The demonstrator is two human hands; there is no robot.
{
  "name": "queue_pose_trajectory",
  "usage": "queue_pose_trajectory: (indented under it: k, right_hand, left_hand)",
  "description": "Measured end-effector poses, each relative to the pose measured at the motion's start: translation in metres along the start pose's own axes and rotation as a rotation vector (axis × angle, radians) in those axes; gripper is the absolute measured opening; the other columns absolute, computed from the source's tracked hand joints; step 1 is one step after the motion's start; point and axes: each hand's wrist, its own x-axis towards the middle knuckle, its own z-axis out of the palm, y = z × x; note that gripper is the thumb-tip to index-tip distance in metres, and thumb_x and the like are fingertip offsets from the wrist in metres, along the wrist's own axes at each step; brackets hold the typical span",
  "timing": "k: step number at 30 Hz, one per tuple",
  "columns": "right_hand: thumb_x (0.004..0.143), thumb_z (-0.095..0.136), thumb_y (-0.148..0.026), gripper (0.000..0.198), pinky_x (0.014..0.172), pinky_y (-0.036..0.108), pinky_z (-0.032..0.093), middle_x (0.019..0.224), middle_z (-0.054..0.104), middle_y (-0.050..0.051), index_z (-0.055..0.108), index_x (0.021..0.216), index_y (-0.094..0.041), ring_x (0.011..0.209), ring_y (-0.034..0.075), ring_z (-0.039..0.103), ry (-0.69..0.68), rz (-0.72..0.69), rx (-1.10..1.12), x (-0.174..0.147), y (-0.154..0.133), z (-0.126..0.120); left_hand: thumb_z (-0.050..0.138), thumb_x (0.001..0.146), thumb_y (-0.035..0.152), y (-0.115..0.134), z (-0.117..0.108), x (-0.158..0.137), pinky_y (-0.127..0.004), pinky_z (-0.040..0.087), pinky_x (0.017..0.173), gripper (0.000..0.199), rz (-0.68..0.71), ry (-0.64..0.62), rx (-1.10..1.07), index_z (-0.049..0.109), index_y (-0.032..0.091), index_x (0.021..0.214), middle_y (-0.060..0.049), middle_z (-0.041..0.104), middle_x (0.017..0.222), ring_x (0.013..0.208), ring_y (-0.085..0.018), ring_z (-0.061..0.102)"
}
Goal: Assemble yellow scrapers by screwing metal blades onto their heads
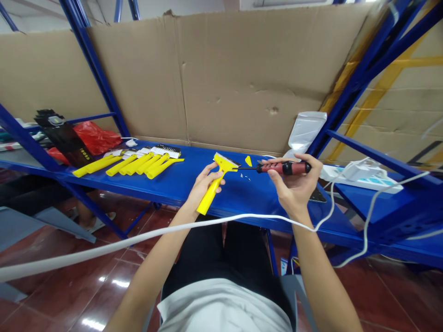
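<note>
My left hand (205,183) is wrapped round a yellow scraper (210,194), whose wide head with a metal blade points up and away from me. In my right hand (294,189) is a red and black screwdriver (282,168), held level. Its thin shaft points left, and the tip meets or nearly meets the right side of the scraper's head; exact contact is too small to tell. Just beyond the shaft lies a small yellow piece (248,160) on the blue shelf (194,161). A few tiny light bits (246,177) lie below the shaft.
Several yellow scrapers (138,165) lie in a row at left, beside a black box (71,140) and a red plastic bag (95,137). At right are a white power strip (363,177) and a clear plastic bag (306,131). A white cable (242,216) crosses before my forearms. Cardboard (242,83) backs the shelf.
</note>
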Motion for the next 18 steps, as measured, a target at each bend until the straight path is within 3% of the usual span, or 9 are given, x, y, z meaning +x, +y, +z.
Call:
queue_pose_trajectory:
  k: [3,5,8,10,13,18]
  right_hand:
    - [0.076,0.109,-0.037,0.072,0.094,0.054,0.074,0.105,0.072,-0.001,0.06,0.129,-0.031,0.088,0.026,0.084,0.141,-0.051,-0.095,0.001,0.005,-0.003]
    - [0.076,0.109,-0.035,0.069,0.09,0.053,0.074,0.102,0.07,-0.002,0.062,0.126,-0.031,0.083,0.024,0.082,0.194,-0.051,-0.119,0.002,0.005,-0.005]
    - [0.089,0.099,-0.033,0.061,0.096,0.056,0.073,0.105,0.075,0.0,0.057,0.133,-0.033,0.089,0.025,0.084,0.113,0.002,-0.028,0.004,-0.002,-0.003]
    - [0.094,0.094,-0.034,0.059,0.103,0.06,0.071,0.121,0.079,0.004,0.053,0.136,-0.034,0.102,0.028,0.086,0.029,0.057,0.053,0.004,-0.007,-0.001]
    - [0.089,0.099,-0.034,0.066,0.106,0.063,0.069,0.123,0.08,0.004,0.054,0.136,-0.034,0.108,0.031,0.086,0.016,0.081,0.075,0.002,-0.007,0.0]
    - [0.074,0.109,-0.027,0.086,0.107,0.06,0.068,0.103,0.069,-0.004,0.057,0.141,-0.036,0.088,0.025,0.082,0.128,0.035,-0.034,-0.003,0.007,-0.007]
  left_hand:
    - [0.094,0.079,0.019,0.001,0.003,-0.002,-0.016,0.046,0.047,0.074,-0.009,-0.005,0.017,0.065,0.02,0.147,-0.007,0.077,0.107,0.07,-0.012,0.072]
    - [0.096,0.077,0.019,0.002,0.004,-0.003,-0.017,0.045,0.046,0.072,-0.015,-0.015,0.033,0.066,0.019,0.143,-0.006,0.077,0.104,0.069,-0.012,0.072]
    - [0.096,0.077,0.02,0.002,0.003,-0.003,-0.017,0.046,0.047,0.071,-0.015,-0.03,0.037,0.065,0.019,0.141,-0.005,0.076,0.104,0.068,-0.012,0.072]
    - [0.096,0.077,0.02,0.001,0.002,-0.002,-0.016,0.047,0.048,0.071,-0.006,-0.028,0.025,0.065,0.019,0.141,-0.005,0.076,0.104,0.069,-0.012,0.072]
    - [0.096,0.077,0.02,0.001,0.001,-0.001,-0.016,0.047,0.048,0.072,0.007,-0.021,0.009,0.064,0.02,0.142,-0.004,0.076,0.104,0.07,-0.012,0.072]
    - [0.096,0.076,0.02,0.002,0.002,-0.002,-0.016,0.045,0.047,0.074,-0.012,-0.021,0.024,0.063,0.02,0.142,-0.004,0.077,0.103,0.068,-0.011,0.072]
